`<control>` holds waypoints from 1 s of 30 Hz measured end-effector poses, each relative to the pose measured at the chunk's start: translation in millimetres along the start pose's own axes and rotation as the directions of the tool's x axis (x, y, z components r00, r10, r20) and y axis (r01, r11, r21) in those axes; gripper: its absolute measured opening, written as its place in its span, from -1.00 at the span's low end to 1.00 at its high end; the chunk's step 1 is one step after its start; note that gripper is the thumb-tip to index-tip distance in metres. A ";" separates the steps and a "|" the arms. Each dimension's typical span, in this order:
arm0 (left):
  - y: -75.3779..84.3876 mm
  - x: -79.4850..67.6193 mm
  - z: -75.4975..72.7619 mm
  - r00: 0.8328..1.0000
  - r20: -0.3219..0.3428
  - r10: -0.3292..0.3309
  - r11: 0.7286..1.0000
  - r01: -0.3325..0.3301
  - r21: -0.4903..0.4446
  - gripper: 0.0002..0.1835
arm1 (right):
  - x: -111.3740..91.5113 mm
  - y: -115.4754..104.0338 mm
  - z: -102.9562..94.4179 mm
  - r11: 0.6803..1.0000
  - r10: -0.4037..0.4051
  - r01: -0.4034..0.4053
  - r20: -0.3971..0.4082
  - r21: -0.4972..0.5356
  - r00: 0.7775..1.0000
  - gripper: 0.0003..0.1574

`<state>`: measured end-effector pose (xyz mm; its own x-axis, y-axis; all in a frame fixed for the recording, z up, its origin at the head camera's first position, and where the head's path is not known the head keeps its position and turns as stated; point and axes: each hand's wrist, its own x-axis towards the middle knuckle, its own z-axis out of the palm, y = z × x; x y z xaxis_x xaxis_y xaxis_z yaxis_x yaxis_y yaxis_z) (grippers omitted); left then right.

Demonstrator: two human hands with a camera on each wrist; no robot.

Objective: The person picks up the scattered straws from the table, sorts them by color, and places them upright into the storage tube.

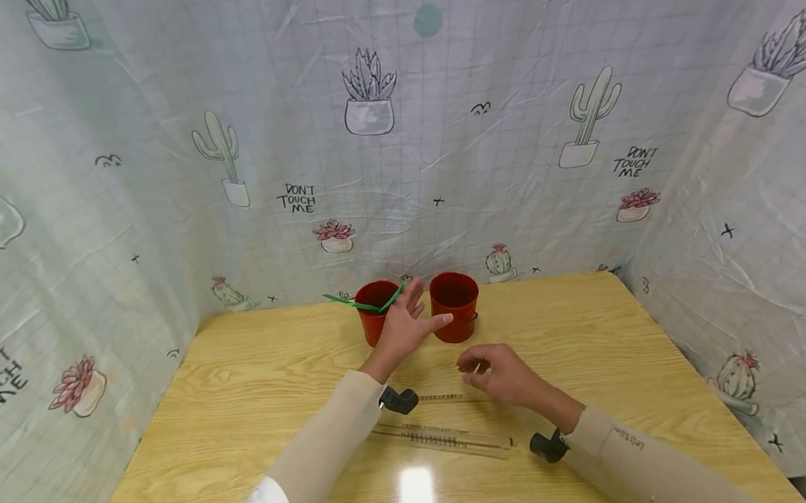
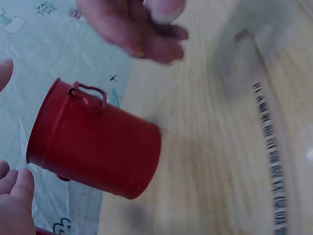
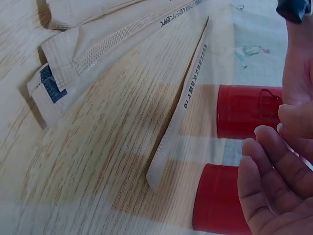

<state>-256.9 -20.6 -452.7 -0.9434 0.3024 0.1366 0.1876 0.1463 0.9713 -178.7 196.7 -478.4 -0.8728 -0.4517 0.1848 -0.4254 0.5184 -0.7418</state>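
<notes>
My left hand [image 1: 406,329] reaches out in front of two small red buckets, its fingers straight and thumb spread. Its fingertips are close by the left red bucket [image 1: 372,328] and overlap one end of a green V-shaped strip [image 1: 358,303] that lies across that bucket's mouth. The thumb overlaps the right red bucket [image 1: 455,324], which has a small looped handle on its side in the left wrist view. My right hand [image 1: 500,374] hovers nearer to me over the table, fingers loosely bent and holding nothing. Below the hands lies a thin, narrow wrapper [image 3: 188,93] with dark print.
Several more long, thin printed wrappers [image 1: 443,439] lie side by side on the wooden table [image 1: 261,375], nearer to me. A curtain [image 1: 400,163] printed with cactus drawings stands behind the buckets and along both sides.
</notes>
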 end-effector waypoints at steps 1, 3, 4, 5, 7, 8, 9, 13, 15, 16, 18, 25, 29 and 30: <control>-0.1 3.1 0.2 1.000 -0.007 -0.002 1.000 0.002 0.001 0.07 | 0.2 -0.3 0.5 1.000 0.002 -0.002 0.004 0.001 1.000 -0.84; -1.7 10.0 0.3 1.000 -0.020 -0.005 1.000 0.005 -0.006 0.10 | 0.6 -0.8 1.8 1.000 0.009 -0.009 0.013 0.004 1.000 -0.84; -2.3 12.9 0.3 1.000 -0.022 -0.005 1.000 0.005 -0.017 0.11 | 0.9 -0.7 2.8 1.000 0.013 -0.013 0.018 0.004 1.000 -0.84; -2.9 15.6 0.0 1.000 -0.023 -0.004 1.000 0.003 -0.030 0.12 | 0.9 -0.7 3.6 1.000 0.021 -0.021 0.024 0.003 0.999 -0.84; -3.7 19.7 -0.8 1.000 -0.026 -0.003 0.999 0.002 -0.047 0.11 | 1.1 -0.4 5.3 1.000 0.030 -0.030 0.037 0.000 0.999 -0.84; -4.0 21.2 -1.3 1.000 -0.024 -0.003 0.998 0.002 -0.057 0.10 | 1.2 -0.3 6.0 1.000 0.030 -0.030 0.043 0.000 0.999 -0.84; -4.7 22.8 -1.9 1.000 -0.021 0.000 0.998 -0.002 -0.067 0.09 | 1.2 -0.2 6.6 1.000 0.028 -0.028 0.048 -0.001 0.998 -0.84; -7.3 27.6 -4.4 1.000 -0.010 0.008 0.997 -0.008 -0.072 0.04 | 1.1 0.5 8.9 1.000 0.004 -0.004 0.071 -0.005 0.998 -0.84; -9.1 30.5 -4.9 1.000 0.008 0.015 0.997 -0.015 -0.077 0.03 | 1.0 0.7 10.6 1.000 0.000 0.001 0.087 -0.008 0.996 -0.85; -9.2 31.2 -4.7 1.000 0.018 0.016 0.997 -0.015 -0.076 0.03 | 1.0 0.9 11.9 1.000 0.003 -0.001 0.100 -0.013 0.995 -0.85; -9.4 32.6 -3.6 0.999 0.036 0.014 0.996 -0.011 -0.083 0.03 | 1.2 1.3 14.8 1.000 0.007 -0.004 0.128 -0.024 0.992 -0.85; -7.3 37.6 2.6 0.999 0.049 0.022 0.994 -0.017 -0.110 0.01 | 1.7 5.5 22.0 0.997 0.010 0.004 0.185 -0.075 0.983 -0.85; -7.1 39.4 4.4 0.999 0.041 0.023 0.994 -0.018 -0.104 -0.01 | 0.7 7.5 22.4 0.991 0.007 0.017 0.175 -0.133 0.984 -0.84; -7.2 39.7 4.9 0.999 0.039 0.022 0.995 -0.018 -0.100 -0.01 | 0.3 8.3 22.3 0.988 0.007 0.020 0.173 -0.152 0.985 -0.83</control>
<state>-294.4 -5.1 -455.2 -0.9277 0.3416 0.1504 0.1764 0.0461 0.9832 -177.1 184.7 -498.9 -0.8212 -0.5669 0.0655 -0.4740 0.6137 -0.6314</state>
